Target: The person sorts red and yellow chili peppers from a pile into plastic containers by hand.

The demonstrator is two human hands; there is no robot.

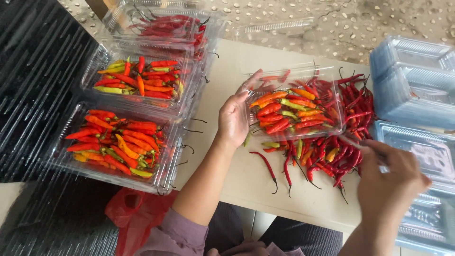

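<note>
Red, orange, yellow and green chillies (pixel 289 111) fill a clear plastic tray (pixel 332 129), loose chillies (pixel 327 156) beside it run mostly deep red, the table (pixel 237 71) is cream, the stacked empty containers (pixel 412 80) show a bluish tint, and the bag (pixel 135 213) is red.
</note>
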